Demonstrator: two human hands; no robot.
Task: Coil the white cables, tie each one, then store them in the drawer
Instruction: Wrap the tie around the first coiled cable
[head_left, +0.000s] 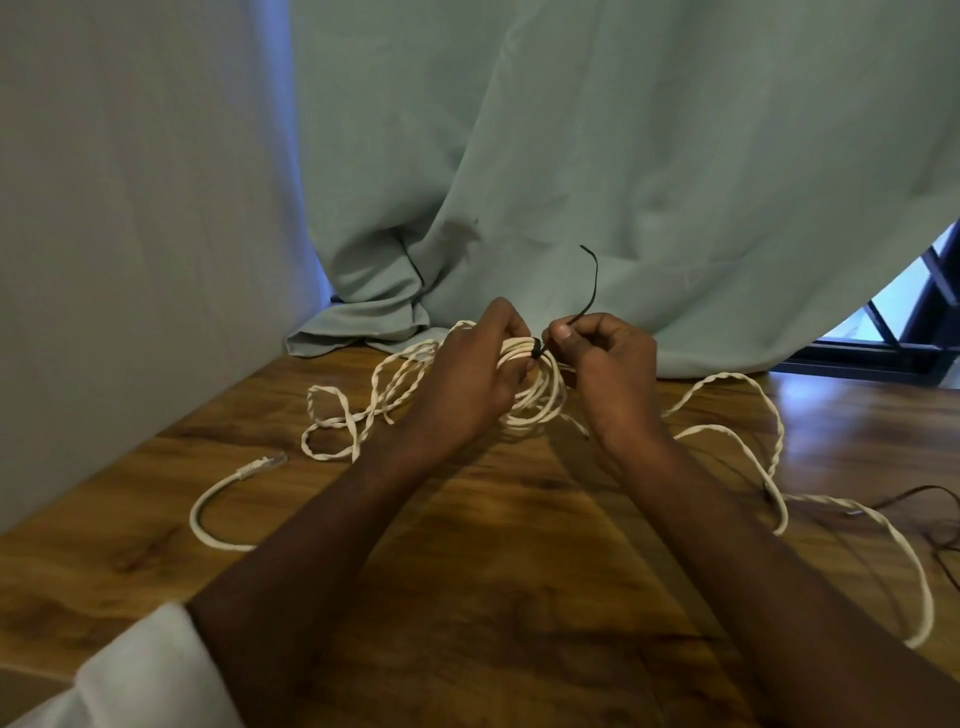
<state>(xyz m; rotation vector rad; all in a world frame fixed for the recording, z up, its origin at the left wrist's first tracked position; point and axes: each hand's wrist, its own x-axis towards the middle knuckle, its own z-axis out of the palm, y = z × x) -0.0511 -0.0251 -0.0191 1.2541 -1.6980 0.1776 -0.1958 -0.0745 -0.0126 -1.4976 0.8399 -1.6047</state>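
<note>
My left hand (470, 382) grips a coil of white cable (540, 402) held just above the wooden table (519, 545). A black tie (589, 291) wraps the top of the coil, and its free tail sticks up. My right hand (605, 358) pinches that tie beside the coil. A loose twisted white cable (343, 421) lies on the table to the left. Another twisted white cable (748, 441) snakes off to the right. A third white cable with a clear plug (262, 463) curves at the near left and runs under my left forearm.
A pale green curtain (597, 156) hangs behind the table and bunches on its far edge. A grey wall (130, 234) runs along the left side. Thin dark wires (930, 499) lie at the right edge. A window frame (919, 322) shows at far right.
</note>
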